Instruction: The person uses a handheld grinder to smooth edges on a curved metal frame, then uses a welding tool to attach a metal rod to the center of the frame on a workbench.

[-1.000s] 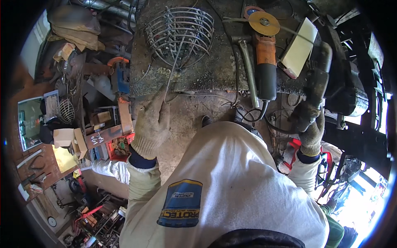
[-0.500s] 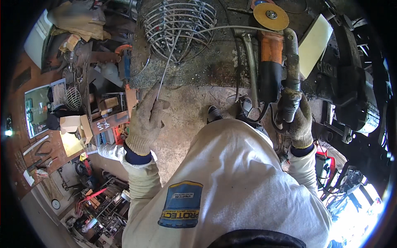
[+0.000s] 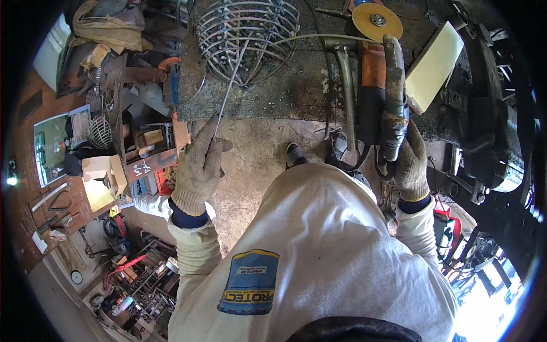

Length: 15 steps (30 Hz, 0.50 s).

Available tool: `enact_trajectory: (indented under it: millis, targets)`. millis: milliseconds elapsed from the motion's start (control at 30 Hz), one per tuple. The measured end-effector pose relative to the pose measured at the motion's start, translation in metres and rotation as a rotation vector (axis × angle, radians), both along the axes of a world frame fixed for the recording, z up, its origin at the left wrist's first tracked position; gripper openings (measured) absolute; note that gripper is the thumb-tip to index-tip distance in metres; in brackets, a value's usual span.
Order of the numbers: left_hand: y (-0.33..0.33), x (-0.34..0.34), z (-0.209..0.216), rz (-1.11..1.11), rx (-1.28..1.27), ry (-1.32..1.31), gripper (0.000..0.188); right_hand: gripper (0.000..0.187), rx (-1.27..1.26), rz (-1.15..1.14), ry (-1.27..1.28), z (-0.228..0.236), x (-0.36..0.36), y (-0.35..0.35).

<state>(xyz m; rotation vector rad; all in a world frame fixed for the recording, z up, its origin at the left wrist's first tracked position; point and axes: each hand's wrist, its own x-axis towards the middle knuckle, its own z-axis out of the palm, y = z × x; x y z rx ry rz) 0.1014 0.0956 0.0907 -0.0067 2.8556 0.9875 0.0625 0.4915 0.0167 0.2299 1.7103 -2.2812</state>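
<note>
Gloved, my left hand (image 3: 199, 168) is closed on a thin metal rod (image 3: 230, 88), which slants up to a rounded cage of welded metal bars (image 3: 245, 43) on the dark bench. My right hand (image 3: 411, 168), also gloved, grips a taped, dark welding electrode holder (image 3: 394, 100). Its fingers are partly hidden behind the holder. Just left of the holder, and partly covered by it, lies an orange and black angle grinder (image 3: 373, 105) with a yellow disc (image 3: 377, 21). A hammer (image 3: 346, 91) lies beside the grinder.
A pale slab (image 3: 436, 67) stands right of the holder, near dark machinery (image 3: 484, 131). At left, a brown table (image 3: 28, 211) carries an open carton (image 3: 102, 171) and tools. Cables hang at the bench edge (image 3: 273, 114). Below lies the concrete floor (image 3: 245, 171).
The electrode holder has shifted left and up, now overlapping the grinder, as my right hand turned. My left hand has drawn slightly down and left with the rod.
</note>
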Motion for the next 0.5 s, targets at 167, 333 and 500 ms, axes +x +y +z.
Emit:
enact_trajectory:
  millis: [167, 333, 500]
  targets:
    - [0.006, -0.002, 0.007, 0.070, 0.039, -0.097, 0.045, 0.048, 0.033, 0.027, -0.022, 0.003, -0.003, -0.002]
    - [-0.002, 0.001, 0.000, -0.026, -0.006, -0.005, 0.046, 0.042, 0.022, 0.039, -0.070, 0.005, -0.004, -0.001]
    - [0.006, -0.003, 0.008, 0.025, 0.026, -0.062, 0.042, 0.039, 0.068, 0.037, -0.112, 0.025, -0.010, -0.007]
